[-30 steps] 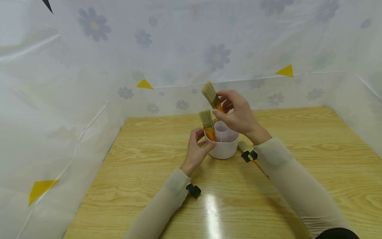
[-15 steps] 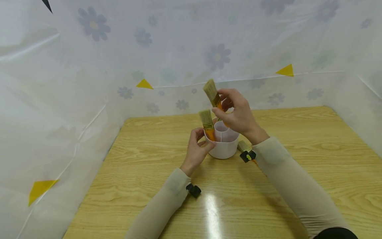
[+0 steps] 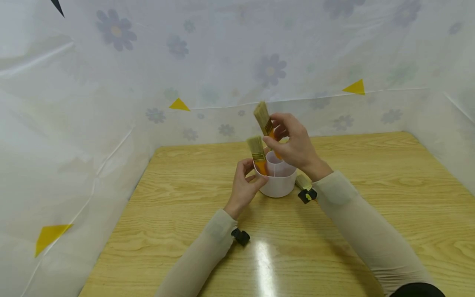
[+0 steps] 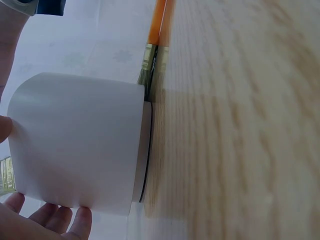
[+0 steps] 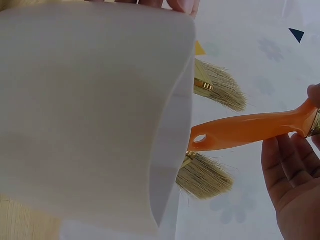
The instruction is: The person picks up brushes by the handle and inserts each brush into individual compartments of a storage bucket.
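A pale, rounded organizer cup (image 3: 277,186) with inner compartments stands on the table. My left hand (image 3: 243,189) grips its left side, thumb at the front rim; in the left wrist view its fingers (image 4: 82,222) press the pale wall. One orange-handled paintbrush (image 3: 257,150) stands in the cup beside that hand, bristles up. My right hand (image 3: 293,140) pinches another paintbrush (image 3: 262,117) near its ferrule, tilted, bristles up. In the right wrist view, the held brush's orange handle (image 5: 250,131) points down to the cup's opening, overlapping its rim. Two brushes' bristles (image 5: 207,177) show beyond the rim there.
Another paintbrush (image 3: 304,181) lies on the table right of the cup, partly hidden behind the right wrist camera (image 3: 307,195). The wooden table (image 3: 178,198) is bounded by flower-patterned plastic sheeting (image 3: 222,62) at the back and sides.
The right hand and its paintbrush rise slightly, then come down a little; the handle's end now overlaps the cup's inner tube. The left hand and the cup keep their place.
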A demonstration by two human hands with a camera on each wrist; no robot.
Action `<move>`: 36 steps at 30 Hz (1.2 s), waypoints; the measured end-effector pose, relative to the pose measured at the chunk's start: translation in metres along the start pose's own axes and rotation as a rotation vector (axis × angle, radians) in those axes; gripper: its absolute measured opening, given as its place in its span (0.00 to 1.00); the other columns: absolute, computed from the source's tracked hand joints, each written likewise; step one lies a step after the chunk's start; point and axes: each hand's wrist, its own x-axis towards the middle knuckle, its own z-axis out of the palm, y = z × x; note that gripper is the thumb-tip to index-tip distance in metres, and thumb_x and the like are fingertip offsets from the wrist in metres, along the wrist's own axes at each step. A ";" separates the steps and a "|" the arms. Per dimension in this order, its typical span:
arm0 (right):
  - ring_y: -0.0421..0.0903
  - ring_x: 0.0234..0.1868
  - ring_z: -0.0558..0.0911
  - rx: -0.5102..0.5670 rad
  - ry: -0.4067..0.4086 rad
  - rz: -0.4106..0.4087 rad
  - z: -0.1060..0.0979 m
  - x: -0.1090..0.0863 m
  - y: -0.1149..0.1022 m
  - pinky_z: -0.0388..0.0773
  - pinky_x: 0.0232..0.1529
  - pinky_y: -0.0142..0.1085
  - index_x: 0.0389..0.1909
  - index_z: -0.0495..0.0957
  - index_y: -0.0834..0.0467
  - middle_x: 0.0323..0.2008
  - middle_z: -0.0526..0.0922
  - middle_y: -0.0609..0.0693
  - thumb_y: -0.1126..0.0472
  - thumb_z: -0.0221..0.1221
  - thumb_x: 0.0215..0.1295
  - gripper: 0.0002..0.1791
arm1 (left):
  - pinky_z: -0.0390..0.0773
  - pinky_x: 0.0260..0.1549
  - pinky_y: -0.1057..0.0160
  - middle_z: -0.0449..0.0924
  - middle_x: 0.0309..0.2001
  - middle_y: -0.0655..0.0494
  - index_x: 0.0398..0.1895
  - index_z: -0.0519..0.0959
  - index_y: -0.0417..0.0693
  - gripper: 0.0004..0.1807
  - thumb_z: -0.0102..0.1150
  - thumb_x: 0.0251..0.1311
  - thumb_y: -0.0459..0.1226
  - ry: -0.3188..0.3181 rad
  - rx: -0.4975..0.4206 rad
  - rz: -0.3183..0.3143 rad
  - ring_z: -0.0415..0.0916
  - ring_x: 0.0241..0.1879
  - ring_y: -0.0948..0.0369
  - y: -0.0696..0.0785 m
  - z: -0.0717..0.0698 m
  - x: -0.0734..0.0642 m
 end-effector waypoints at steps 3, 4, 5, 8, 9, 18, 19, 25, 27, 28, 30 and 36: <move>0.56 0.28 0.77 0.001 -0.006 0.008 0.000 -0.001 0.000 0.77 0.32 0.52 0.52 0.70 0.73 0.37 0.75 0.65 0.78 0.64 0.51 0.25 | 0.63 0.60 0.41 0.62 0.63 0.38 0.63 0.59 0.33 0.33 0.64 0.56 0.30 0.000 0.005 -0.003 0.60 0.65 0.45 0.001 0.000 0.000; 0.56 0.28 0.77 0.000 -0.009 0.012 0.000 -0.002 0.001 0.77 0.32 0.52 0.52 0.70 0.73 0.37 0.75 0.65 0.77 0.64 0.51 0.25 | 0.63 0.60 0.41 0.62 0.63 0.38 0.63 0.59 0.33 0.33 0.63 0.56 0.30 0.000 0.006 -0.002 0.60 0.64 0.45 0.001 0.000 0.000; 0.56 0.28 0.77 0.001 -0.012 0.016 0.000 -0.002 0.001 0.77 0.32 0.52 0.52 0.70 0.73 0.37 0.75 0.65 0.77 0.64 0.51 0.25 | 0.63 0.60 0.41 0.62 0.63 0.38 0.63 0.59 0.33 0.33 0.63 0.56 0.30 0.001 0.006 -0.002 0.60 0.65 0.45 0.001 0.000 0.000; 0.57 0.29 0.77 -0.001 -0.023 0.025 0.001 -0.004 0.002 0.77 0.32 0.52 0.52 0.69 0.73 0.37 0.75 0.65 0.77 0.64 0.52 0.25 | 0.63 0.60 0.41 0.62 0.63 0.38 0.63 0.59 0.33 0.33 0.63 0.56 0.29 0.001 0.008 -0.002 0.60 0.65 0.45 0.002 0.000 0.000; 0.57 0.29 0.77 -0.002 -0.026 0.027 0.001 -0.004 0.003 0.77 0.32 0.52 0.53 0.69 0.73 0.37 0.75 0.65 0.77 0.64 0.52 0.25 | 0.63 0.60 0.41 0.62 0.63 0.38 0.63 0.59 0.33 0.33 0.63 0.56 0.29 0.001 0.010 -0.002 0.60 0.65 0.45 0.001 0.000 0.000; 0.59 0.29 0.76 -0.012 -0.042 0.048 0.001 -0.009 0.008 0.77 0.32 0.53 0.55 0.69 0.72 0.35 0.75 0.65 0.76 0.65 0.52 0.27 | 0.63 0.60 0.41 0.62 0.63 0.38 0.63 0.59 0.33 0.34 0.63 0.56 0.29 0.005 0.004 0.000 0.60 0.64 0.45 0.001 0.001 0.000; 0.59 0.29 0.77 -0.012 -0.043 0.052 0.002 -0.010 0.012 0.77 0.32 0.53 0.55 0.69 0.71 0.35 0.76 0.65 0.76 0.65 0.52 0.28 | 0.63 0.60 0.41 0.63 0.63 0.37 0.63 0.59 0.33 0.33 0.63 0.56 0.29 0.005 0.003 0.001 0.60 0.64 0.45 0.000 0.001 0.000; 0.47 0.32 0.77 -0.027 -0.056 0.088 0.006 -0.021 0.047 0.78 0.36 0.44 0.59 0.69 0.61 0.39 0.76 0.56 0.68 0.66 0.55 0.29 | 0.63 0.60 0.41 0.62 0.63 0.38 0.63 0.59 0.33 0.33 0.63 0.56 0.30 0.001 0.008 -0.001 0.60 0.64 0.45 0.001 0.001 -0.001; 0.46 0.32 0.77 -0.025 -0.059 0.100 0.007 -0.023 0.050 0.78 0.37 0.43 0.60 0.69 0.59 0.39 0.75 0.54 0.66 0.67 0.56 0.30 | 0.63 0.60 0.41 0.62 0.63 0.38 0.63 0.59 0.33 0.33 0.63 0.56 0.29 -0.001 0.012 -0.004 0.60 0.65 0.45 0.002 0.001 -0.001; 0.46 0.32 0.77 -0.022 -0.060 0.106 0.007 -0.024 0.051 0.78 0.37 0.43 0.60 0.69 0.59 0.40 0.75 0.54 0.65 0.67 0.56 0.30 | 0.63 0.60 0.41 0.62 0.63 0.38 0.63 0.58 0.33 0.33 0.63 0.56 0.29 -0.002 0.014 -0.004 0.60 0.65 0.45 0.002 0.001 -0.001; 0.46 0.33 0.77 -0.020 -0.062 0.114 0.007 -0.025 0.051 0.78 0.37 0.43 0.60 0.69 0.59 0.41 0.75 0.54 0.65 0.67 0.56 0.30 | 0.63 0.60 0.41 0.62 0.63 0.38 0.63 0.58 0.33 0.33 0.63 0.56 0.29 -0.001 0.013 -0.006 0.60 0.65 0.45 0.003 0.001 -0.001; 0.44 0.33 0.77 -0.036 -0.068 0.144 0.008 -0.027 0.051 0.77 0.37 0.41 0.59 0.69 0.60 0.43 0.75 0.53 0.64 0.66 0.56 0.29 | 0.63 0.60 0.41 0.62 0.63 0.37 0.63 0.58 0.33 0.34 0.63 0.56 0.29 0.001 0.013 -0.010 0.60 0.65 0.45 0.003 0.001 -0.002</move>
